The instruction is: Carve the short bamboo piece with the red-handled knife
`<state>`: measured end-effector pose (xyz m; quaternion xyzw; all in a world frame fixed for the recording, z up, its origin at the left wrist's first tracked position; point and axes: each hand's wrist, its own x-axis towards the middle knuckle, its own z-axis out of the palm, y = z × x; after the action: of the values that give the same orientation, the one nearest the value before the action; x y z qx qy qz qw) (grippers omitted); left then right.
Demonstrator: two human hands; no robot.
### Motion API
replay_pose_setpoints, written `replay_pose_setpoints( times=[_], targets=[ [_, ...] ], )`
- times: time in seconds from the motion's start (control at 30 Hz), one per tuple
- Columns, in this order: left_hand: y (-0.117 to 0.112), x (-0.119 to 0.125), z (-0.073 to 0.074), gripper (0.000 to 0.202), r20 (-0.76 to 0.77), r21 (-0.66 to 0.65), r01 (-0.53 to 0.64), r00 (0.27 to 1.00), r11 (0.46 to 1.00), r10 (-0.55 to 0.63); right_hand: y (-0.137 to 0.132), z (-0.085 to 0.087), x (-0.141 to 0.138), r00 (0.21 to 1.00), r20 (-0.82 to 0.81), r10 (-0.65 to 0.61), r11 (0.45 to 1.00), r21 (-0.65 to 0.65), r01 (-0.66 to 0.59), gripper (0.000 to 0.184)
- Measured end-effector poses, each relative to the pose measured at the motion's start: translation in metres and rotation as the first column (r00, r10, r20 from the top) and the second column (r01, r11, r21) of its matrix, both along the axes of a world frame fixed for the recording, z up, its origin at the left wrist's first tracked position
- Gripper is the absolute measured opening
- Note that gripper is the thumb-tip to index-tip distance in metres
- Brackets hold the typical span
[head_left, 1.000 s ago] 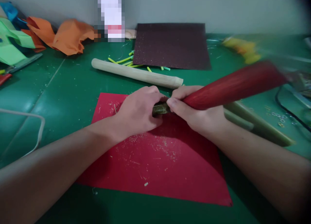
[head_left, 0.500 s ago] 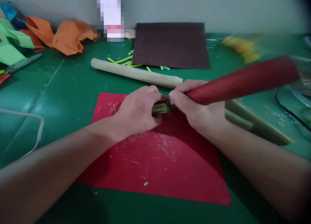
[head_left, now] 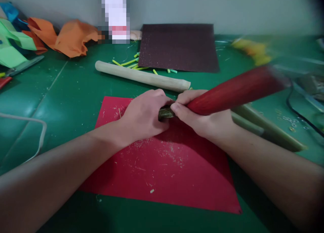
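My left hand (head_left: 145,115) is closed round a short dark-green piece that looks like bamboo (head_left: 165,112); its end shows past my fingers, above the red sheet (head_left: 157,172). Close beside it, my right hand (head_left: 205,116) is closed at the front of a thick red-handled tool (head_left: 233,91). The handle slants up to the right, and its far end is blurred. My thumb and fingers hide the tool's working tip, near the green piece. Pale shavings and dust lie scattered over the red sheet.
Behind my hands lies a pale wooden rod (head_left: 141,76), with thin yellow-green sticks (head_left: 129,62) and a dark brown sheet (head_left: 178,47) beyond. Green split bamboo-like pieces (head_left: 270,128) are right of my wrist. Orange crumpled paper (head_left: 72,39) sits back left. A black cable (head_left: 301,113) curves at right.
My right hand and the red-handled tool have shifted left and slightly down, closer to my left hand. My left hand has hardly moved.
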<state>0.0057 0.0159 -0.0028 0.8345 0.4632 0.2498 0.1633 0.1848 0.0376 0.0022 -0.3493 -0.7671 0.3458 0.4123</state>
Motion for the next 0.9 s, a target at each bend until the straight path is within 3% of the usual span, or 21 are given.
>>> replay_pose_setpoints(
  times=[0.1, 0.2, 0.6, 0.8, 0.9],
  targets=[
    [0.0004, 0.0003, -0.0013, 0.017, 0.001, 0.008, -0.007, 1.0, 1.0, 0.007, 0.0032, -0.0015, -0.0016, 0.994, -0.077, -0.08, 0.997, -0.004, 0.08, 0.025],
    [0.0002, 0.0001, -0.0029, 0.022, 0.01, 0.01, -0.014, 1.0, 1.0, 0.013, 0.0065, -0.0005, -0.0023, 0.99, -0.129, -0.052, 0.998, -0.032, 0.048, 0.025],
    [0.0002, -0.0006, -0.0003, 0.017, -0.005, 0.019, 0.015, 1.0, 1.0, -0.014, 0.0011, 0.0029, 0.0015, 0.993, 0.039, 0.11, 0.994, -0.009, -0.11, 0.024],
    [-0.0001, -0.0004, -0.0025, 0.02, 0.001, 0.017, -0.007, 1.0, 1.0, 0.007, 0.0022, -0.0011, -0.0022, 0.987, -0.139, -0.079, 0.997, -0.027, 0.076, 0.02],
    [-0.0001, -0.0005, -0.0035, 0.022, 0.003, 0.015, -0.016, 1.0, 1.0, 0.016, 0.0052, 0.0003, -0.0021, 0.986, -0.155, -0.061, 0.998, -0.04, 0.056, 0.023]
  ],
)
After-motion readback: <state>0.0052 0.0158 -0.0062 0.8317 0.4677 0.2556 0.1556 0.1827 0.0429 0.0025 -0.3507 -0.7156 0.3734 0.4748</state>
